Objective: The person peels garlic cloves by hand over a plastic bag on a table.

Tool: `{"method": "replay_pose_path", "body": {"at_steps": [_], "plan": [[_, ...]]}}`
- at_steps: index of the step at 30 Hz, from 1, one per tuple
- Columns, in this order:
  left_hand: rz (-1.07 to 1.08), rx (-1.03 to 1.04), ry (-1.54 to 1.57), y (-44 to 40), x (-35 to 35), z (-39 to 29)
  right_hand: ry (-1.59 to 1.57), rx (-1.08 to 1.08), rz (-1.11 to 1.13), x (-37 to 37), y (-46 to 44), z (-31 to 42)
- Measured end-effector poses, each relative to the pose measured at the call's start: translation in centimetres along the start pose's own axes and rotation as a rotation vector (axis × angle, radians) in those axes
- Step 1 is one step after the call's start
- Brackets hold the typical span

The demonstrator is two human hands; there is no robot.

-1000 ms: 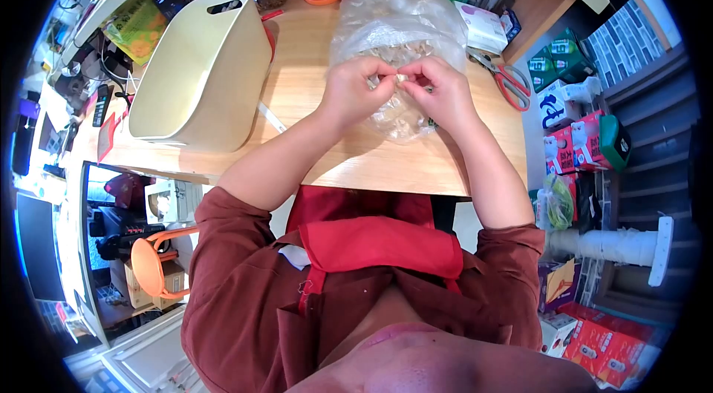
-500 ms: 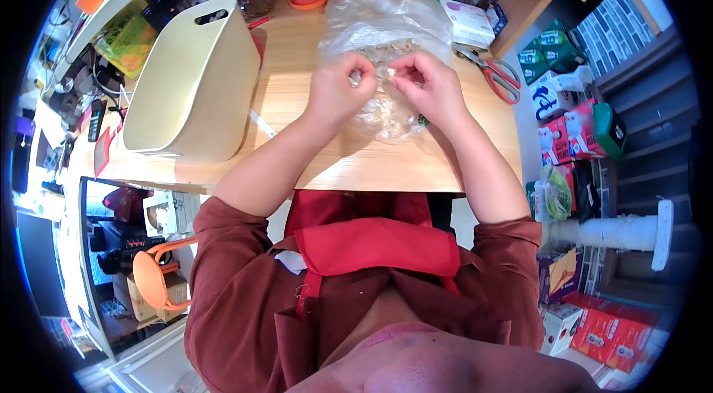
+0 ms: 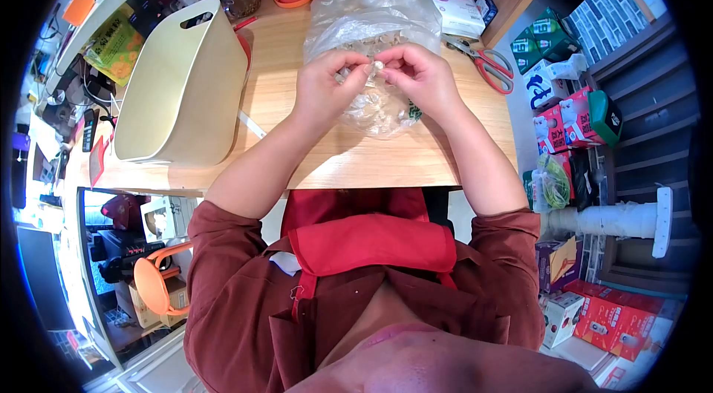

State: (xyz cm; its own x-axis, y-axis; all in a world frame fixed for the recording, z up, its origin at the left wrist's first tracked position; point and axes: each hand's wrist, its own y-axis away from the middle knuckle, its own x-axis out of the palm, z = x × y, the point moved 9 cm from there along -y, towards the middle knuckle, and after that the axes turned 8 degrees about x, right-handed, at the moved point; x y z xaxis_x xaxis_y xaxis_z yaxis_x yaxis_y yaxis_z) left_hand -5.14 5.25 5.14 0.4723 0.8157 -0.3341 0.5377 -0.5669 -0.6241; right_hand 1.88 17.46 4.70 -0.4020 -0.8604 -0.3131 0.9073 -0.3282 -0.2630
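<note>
The left hand [image 3: 323, 86] and right hand [image 3: 425, 81] have fingertips pinched together on a small piece [image 3: 379, 66], pale and roundish, above a crumpled, translucent plastic bag [image 3: 371, 13]; leftward, a smooth cream bin [image 3: 212, 92].

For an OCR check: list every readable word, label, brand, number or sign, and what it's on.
None reads with certainty. Too small or blurred:
Green print, clear plastic bag
Characters, red-and-white packs
Dark-blue mark, white pack
Pale marks, green packs
White lettering, red boxes
Characters, yellow-green packet
</note>
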Motion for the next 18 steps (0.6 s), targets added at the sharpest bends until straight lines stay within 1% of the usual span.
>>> {"method": "replay_pose_path", "body": {"at_steps": [4,6,12,18], "plan": [[0.002,0.097,-0.065,-0.1,-0.1,-1.2,0.167,-0.14,-0.034,0.2,0.3,1.0],[-0.025,0.173,-0.116,-0.1,-0.2,-1.7,0.213,-0.134,-0.032,0.2,0.4,1.1],[-0.066,0.29,-0.203,0.1,-0.3,-2.3,0.288,-0.154,-0.024,0.7,0.4,1.3],[-0.038,0.256,-0.198,0.0,-0.2,-1.9,0.312,-0.13,-0.001,1.0,0.5,0.9]]}}
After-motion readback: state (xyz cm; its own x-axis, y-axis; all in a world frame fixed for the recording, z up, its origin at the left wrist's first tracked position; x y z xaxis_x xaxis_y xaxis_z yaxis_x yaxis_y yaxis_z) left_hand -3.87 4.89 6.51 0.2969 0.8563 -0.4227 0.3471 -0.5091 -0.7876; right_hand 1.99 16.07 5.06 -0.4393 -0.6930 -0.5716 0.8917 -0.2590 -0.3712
